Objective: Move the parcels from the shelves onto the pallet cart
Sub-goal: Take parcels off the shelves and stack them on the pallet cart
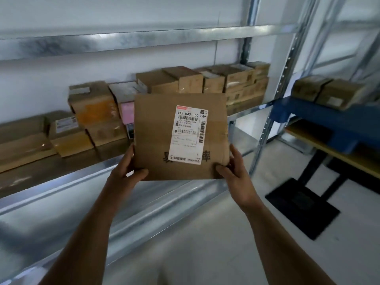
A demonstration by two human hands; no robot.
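A flat brown cardboard parcel [156,136] with a white shipping label facing me is held up in front of the metal shelf [98,171]. My left hand [128,167] grips its lower left corner, thumb on the front. My right hand [234,169] grips its lower right corner the same way. Several more brown parcels [96,112] sit in rows on the shelf behind it. No pallet cart is in view.
A galvanised upper shelf beam [144,38] runs overhead. To the right a perforated upright [273,112] borders a second rack with a blue beam [320,114] bearing two parcels [329,91]. A black flat base [302,206] lies on the grey floor.
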